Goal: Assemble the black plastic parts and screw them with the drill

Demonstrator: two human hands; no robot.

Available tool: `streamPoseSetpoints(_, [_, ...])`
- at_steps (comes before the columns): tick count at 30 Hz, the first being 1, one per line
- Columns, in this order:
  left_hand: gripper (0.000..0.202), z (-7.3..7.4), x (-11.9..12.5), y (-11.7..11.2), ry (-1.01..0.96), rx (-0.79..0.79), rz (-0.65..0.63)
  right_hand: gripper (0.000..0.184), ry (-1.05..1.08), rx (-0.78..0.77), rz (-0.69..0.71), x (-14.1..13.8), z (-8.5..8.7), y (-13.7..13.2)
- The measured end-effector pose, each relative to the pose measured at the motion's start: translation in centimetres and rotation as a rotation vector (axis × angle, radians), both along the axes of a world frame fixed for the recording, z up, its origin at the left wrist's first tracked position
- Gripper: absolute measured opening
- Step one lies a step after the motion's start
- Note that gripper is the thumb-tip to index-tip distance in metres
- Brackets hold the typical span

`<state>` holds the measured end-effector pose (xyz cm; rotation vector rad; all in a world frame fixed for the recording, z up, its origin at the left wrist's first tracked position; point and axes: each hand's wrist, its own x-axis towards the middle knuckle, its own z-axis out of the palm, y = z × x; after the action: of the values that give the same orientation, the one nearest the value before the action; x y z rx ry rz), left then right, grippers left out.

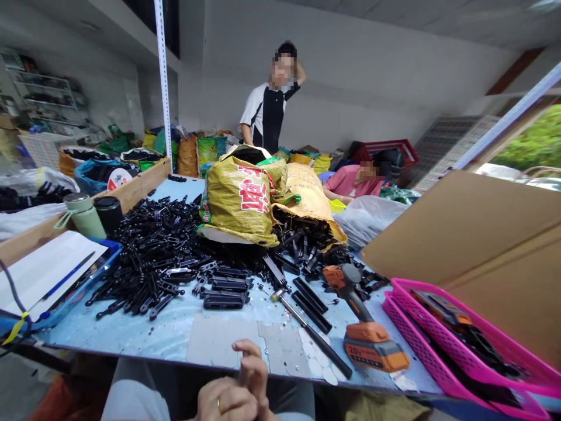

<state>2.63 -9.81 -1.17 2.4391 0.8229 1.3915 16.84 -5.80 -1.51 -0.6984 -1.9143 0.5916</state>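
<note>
My left hand [225,400], with a ring on one finger, is at the table's front edge, its fingers curled in. Against it lies my right hand [254,374], fingers loosely bent and apart. No object shows in either hand, though the palms are hidden. Just beyond them are grey plates [221,339] on the blue table top. A hammer [313,333] lies to the right, beside a cordless impact driver [363,321] in orange and grey. Farther in sit stacked black folding tools [225,292] and a large heap of black metal parts [153,245].
A yellow woven sack [236,199] and an orange sack [307,196] spilling parts stand mid-table. Pink baskets [473,345] and cardboard [473,245] are on the right. Left are a blue tray [111,251] and a green flask [83,213]. One person [267,117] stands behind; another [357,181] sits.
</note>
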Motion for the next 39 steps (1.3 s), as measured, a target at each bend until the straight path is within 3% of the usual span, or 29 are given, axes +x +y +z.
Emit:
streamPoseSetpoints(3, [0.060,-0.2,-0.9,2.7,0.097,0.146,0.122,0.038,0.079,0.085,-0.183,-0.2,-1.2,3.8])
streamPoseSetpoints(6, [0.079,-0.7,-2.6,6.8,0.330,0.150,0.233,0.025,-0.009,0.082,-0.425,2.2,-1.0,8.8])
streamPoseSetpoints(9, [0.066,-1.1,-3.4,10.2,0.551,0.171,0.336,0.018,-0.021,0.013,-0.656,5.1,0.0,12.6])
streamPoseSetpoints(11, [0.062,-1.4,-3.4,11.7,0.669,0.127,0.366,0.017,-0.086,0.036,-0.639,5.6,0.7,14.3])
streamPoseSetpoints(15, [0.056,-1.7,-2.9,13.3,0.808,0.013,0.297,0.018,-0.296,0.084,-0.493,3.0,2.1,17.3])
streamPoseSetpoints(17, [0.058,-1.4,-2.7,13.4,0.832,-0.028,0.277,0.022,-0.440,0.072,-0.486,1.2,2.9,19.6])
streamPoseSetpoints(20, [0.062,-0.4,-2.9,12.8,0.799,-0.025,0.263,0.032,-0.672,-0.008,-0.702,-0.5,3.9,24.0])
streamPoseSetpoints(23, [0.057,1.1,-4.1,12.4,0.703,0.029,0.259,0.038,-0.869,-0.202,-0.967,-0.6,4.0,28.4])
streamPoseSetpoints(26, [0.049,2.5,-7.0,14.0,0.608,-0.025,0.401,0.036,-0.971,-0.362,-0.972,0.2,3.2,31.8])
streamPoseSetpoints(30, [0.043,3.5,-12.3,18.9,0.533,-0.231,0.749,0.033,-1.023,-0.422,-0.911,1.3,2.0,33.5])
streamPoseSetpoints(32, [0.037,3.8,-14.1,21.5,0.568,-0.324,0.826,0.037,-1.035,-0.396,-0.902,1.8,1.7,33.3])
streamPoseSetpoints(35, [0.032,4.1,-14.6,24.8,0.630,-0.469,0.918,0.041,-1.042,-0.324,-0.883,2.4,1.9,32.4])
streamPoseSetpoints(39, [0.032,4.1,-13.2,27.7,0.615,-0.699,1.091,0.029,-1.053,-0.255,-0.842,3.4,3.0,31.3])
